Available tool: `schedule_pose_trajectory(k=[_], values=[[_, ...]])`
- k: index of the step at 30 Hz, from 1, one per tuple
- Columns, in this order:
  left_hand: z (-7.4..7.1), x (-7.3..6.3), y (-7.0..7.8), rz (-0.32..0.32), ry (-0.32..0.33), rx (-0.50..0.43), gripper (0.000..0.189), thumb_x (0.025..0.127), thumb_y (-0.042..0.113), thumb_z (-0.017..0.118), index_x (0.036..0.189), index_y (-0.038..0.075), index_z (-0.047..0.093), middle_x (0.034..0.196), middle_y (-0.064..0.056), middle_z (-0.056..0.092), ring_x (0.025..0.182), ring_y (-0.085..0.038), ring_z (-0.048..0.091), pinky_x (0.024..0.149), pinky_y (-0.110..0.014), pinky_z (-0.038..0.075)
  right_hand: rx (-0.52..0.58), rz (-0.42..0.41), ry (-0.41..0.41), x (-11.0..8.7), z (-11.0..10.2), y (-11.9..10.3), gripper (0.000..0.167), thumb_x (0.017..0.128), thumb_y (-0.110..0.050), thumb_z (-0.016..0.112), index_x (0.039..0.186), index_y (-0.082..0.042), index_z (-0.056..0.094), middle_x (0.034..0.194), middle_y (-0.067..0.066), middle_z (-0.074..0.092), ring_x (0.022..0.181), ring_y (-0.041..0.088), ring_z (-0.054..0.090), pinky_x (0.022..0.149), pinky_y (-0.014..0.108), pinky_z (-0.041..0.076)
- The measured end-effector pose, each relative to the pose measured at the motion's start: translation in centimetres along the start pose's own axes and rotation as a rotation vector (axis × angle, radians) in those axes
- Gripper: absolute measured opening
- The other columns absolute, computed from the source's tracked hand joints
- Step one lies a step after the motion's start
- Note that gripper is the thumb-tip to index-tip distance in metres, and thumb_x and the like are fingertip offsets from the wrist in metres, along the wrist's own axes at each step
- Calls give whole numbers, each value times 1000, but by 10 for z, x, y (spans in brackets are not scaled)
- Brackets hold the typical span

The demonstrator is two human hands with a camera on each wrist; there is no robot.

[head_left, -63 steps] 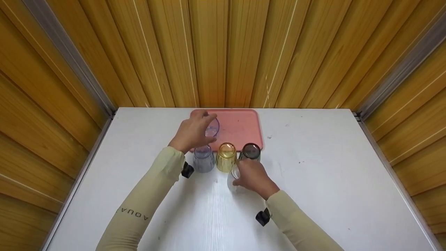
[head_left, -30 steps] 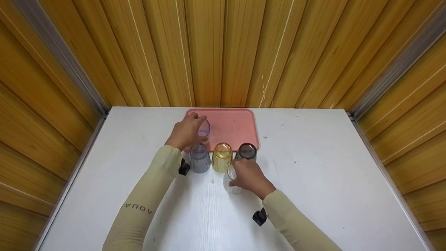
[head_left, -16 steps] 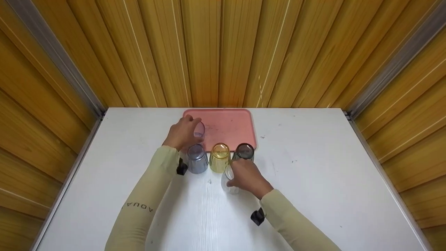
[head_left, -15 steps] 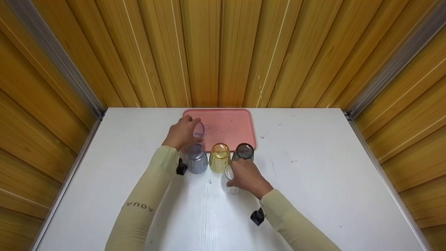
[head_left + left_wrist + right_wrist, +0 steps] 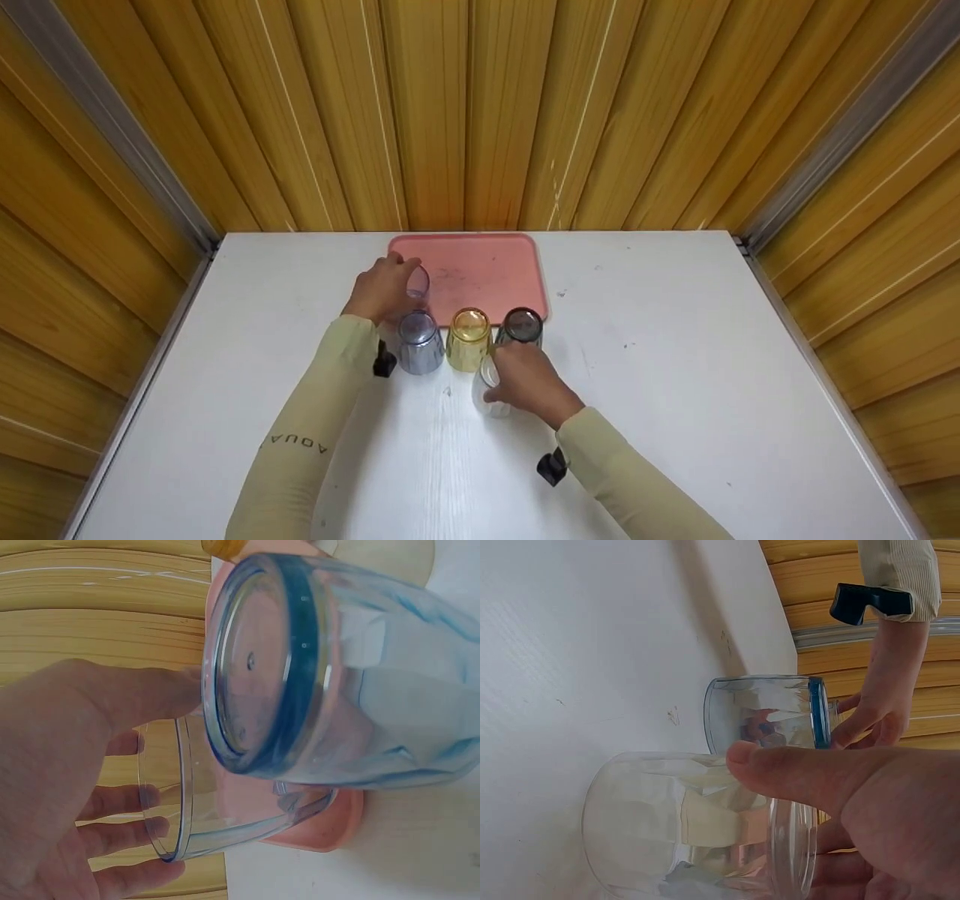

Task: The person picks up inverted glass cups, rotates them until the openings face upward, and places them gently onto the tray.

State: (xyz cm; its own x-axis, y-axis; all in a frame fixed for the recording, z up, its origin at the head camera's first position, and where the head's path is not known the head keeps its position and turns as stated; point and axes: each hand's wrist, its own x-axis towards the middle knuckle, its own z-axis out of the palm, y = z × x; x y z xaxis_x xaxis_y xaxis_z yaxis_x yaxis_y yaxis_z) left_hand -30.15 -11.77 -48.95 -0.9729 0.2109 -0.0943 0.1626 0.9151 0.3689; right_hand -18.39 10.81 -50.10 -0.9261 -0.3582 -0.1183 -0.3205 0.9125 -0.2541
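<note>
My left hand [image 5: 379,289] holds a see-through drinking glass [image 5: 418,281] with a bluish-purple rim over the left part of the pink tray [image 5: 487,274]. In the left wrist view the glass [image 5: 244,821] is mouth up, thumb and fingers spread around its rim. Nearer me stands an upside-down blue glass [image 5: 421,351], then a yellow glass [image 5: 469,345] and a dark grey glass [image 5: 523,326], also bottoms up. My right hand [image 5: 531,381] grips an upside-down clear glass [image 5: 652,825] on the table, thumb along its side near the base; its fingers are partly hidden behind it.
The white table [image 5: 660,390] is walled by yellow wood-look panels [image 5: 480,112] at the back and sides. The row of glasses stands along the tray's near edge, with the clear glass in front of the dark one.
My left hand has shifted a little left and slightly lower over the tray with its glass. The right hand stays on the clear glass. The whole view drifts slightly.
</note>
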Motion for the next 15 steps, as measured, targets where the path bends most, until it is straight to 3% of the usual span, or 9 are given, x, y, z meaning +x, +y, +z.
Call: schedule_pose_trajectory(k=[7,15], values=[[1,0,-1,42,20,47,71,78,32,79,141,18,50,130,-17,52,116,-34,56,98,-52,51,-30,-39,36,0,2,1,47,62,-29,91,93,-1,70,81,6,70,68,16,58,67,36,54],[2,1,0,5,-6,6,70,79,31,79,142,19,49,132,-15,52,118,-32,55,100,-51,49,-20,-39,33,0,3,1,45,63,-27,91,94,-1,70,81,5,69,67,14,57,67,35,54]])
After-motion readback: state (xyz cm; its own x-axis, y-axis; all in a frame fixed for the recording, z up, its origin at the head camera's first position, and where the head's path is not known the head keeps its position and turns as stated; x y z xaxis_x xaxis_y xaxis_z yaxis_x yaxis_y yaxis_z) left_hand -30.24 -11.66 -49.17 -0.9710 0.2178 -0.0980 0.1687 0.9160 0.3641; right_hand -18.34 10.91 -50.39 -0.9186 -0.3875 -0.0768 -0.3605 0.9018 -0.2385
